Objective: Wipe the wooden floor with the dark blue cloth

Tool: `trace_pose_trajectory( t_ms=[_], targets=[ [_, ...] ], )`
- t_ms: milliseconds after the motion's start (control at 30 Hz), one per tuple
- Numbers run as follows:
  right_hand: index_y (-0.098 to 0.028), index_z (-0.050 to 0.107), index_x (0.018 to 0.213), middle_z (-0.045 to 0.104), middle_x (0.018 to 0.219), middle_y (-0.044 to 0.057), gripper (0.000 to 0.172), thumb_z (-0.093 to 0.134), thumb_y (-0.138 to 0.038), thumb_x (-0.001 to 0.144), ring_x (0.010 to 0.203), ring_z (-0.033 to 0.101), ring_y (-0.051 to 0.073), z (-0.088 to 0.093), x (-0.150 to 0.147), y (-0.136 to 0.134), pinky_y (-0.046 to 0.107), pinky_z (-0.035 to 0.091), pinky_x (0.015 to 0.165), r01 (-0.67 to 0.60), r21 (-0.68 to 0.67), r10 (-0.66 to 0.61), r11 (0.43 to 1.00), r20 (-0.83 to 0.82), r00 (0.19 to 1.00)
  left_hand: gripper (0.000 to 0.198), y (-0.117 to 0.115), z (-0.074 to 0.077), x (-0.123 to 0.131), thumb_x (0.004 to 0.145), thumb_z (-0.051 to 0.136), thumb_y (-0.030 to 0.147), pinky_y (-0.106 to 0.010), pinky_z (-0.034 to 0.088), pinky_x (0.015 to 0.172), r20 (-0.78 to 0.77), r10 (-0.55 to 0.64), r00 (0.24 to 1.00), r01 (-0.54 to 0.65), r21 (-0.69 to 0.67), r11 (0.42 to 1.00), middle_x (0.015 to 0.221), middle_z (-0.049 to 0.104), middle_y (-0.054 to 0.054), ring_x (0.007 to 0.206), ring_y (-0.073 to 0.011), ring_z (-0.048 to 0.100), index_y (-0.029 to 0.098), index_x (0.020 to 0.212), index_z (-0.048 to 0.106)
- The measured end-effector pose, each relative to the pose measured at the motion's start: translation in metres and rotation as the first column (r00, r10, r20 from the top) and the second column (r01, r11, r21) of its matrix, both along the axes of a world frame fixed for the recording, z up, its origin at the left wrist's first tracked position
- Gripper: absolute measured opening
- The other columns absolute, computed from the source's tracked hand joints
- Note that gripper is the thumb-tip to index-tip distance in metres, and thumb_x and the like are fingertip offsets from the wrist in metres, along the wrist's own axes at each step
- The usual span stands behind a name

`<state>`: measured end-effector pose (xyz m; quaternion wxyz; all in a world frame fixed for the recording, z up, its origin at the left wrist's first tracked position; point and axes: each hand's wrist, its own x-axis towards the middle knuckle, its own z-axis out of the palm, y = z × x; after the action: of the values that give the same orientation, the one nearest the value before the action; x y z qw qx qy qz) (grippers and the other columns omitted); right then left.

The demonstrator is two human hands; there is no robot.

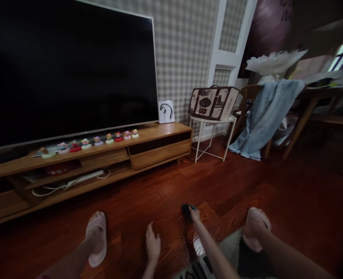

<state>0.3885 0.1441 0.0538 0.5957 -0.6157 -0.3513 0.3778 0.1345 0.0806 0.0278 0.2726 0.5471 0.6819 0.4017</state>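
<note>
Low over the reddish wooden floor (171, 186), my right hand (194, 214) is closed on a small dark flat object (186, 212), whose kind I cannot make out. My left hand (153, 242) is to its left, empty, with its fingers stretched and slightly apart. A white item (199, 246) lies beside my right forearm, partly hidden by it. Below that is a grey patterned cloth or mat (196, 270). My feet, in pale pink slippers (102, 242), stand wide on either side of my hands.
A wooden TV cabinet (165, 132) carries a large television (72, 69), a row of several small figurines (98, 140) and a white box (166, 112). To its right, a suitcase-like box (213, 102) rests on a white side table (200, 139). Jeans (270, 112) hang over a chair.
</note>
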Motion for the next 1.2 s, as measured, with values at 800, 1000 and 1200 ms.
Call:
trace_pose_trajectory(
  t_ms=[800, 1000, 1200],
  targets=[
    [-0.004, 0.045, 0.15, 0.042, 0.158, 0.015, 0.083, 0.041, -0.014, 0.068, 0.152, 0.026, 0.027, -0.092, 0.079, -0.015, 0.051, 0.025, 0.125, -0.002, -0.089, 0.077, 0.996, 0.855, 0.513, 0.086, -0.023, -0.074, -0.039, 0.07, 0.057, 0.044, -0.055, 0.024, 0.124, -0.451, 0.048, 0.891, -0.091, -0.074, 0.993, 0.164, 0.032, 0.014, 0.154, -0.0286, 0.016, 0.051, 0.151, 0.033],
    [-0.022, 0.027, 0.16, 0.032, 0.164, 0.004, 0.101, 0.046, -0.007, 0.062, 0.152, 0.026, 0.022, -0.091, -0.044, -0.041, 0.05, 0.026, 0.125, -0.369, -0.179, 0.357, 0.912, 0.79, 0.498, 0.077, -0.028, -0.065, -0.04, 0.073, 0.057, 0.043, -0.057, 0.026, 0.123, -0.441, 0.035, 0.897, -0.084, -0.092, 0.992, 0.164, 0.035, 0.011, 0.155, -0.0294, 0.018, 0.048, 0.149, 0.041],
    [-0.021, 0.04, 0.155, 0.027, 0.165, 0.006, 0.095, 0.052, -0.01, 0.061, 0.153, 0.024, 0.024, -0.054, -0.035, -0.041, 0.05, 0.023, 0.125, -0.467, -0.25, 0.478, 0.848, 0.739, 0.474, 0.074, -0.028, -0.056, -0.04, 0.073, 0.058, 0.041, -0.056, 0.025, 0.123, -0.41, 0.039, 0.911, -0.073, -0.068, 0.995, 0.164, 0.037, 0.009, 0.155, -0.0303, 0.019, 0.045, 0.146, 0.047]
  ],
)
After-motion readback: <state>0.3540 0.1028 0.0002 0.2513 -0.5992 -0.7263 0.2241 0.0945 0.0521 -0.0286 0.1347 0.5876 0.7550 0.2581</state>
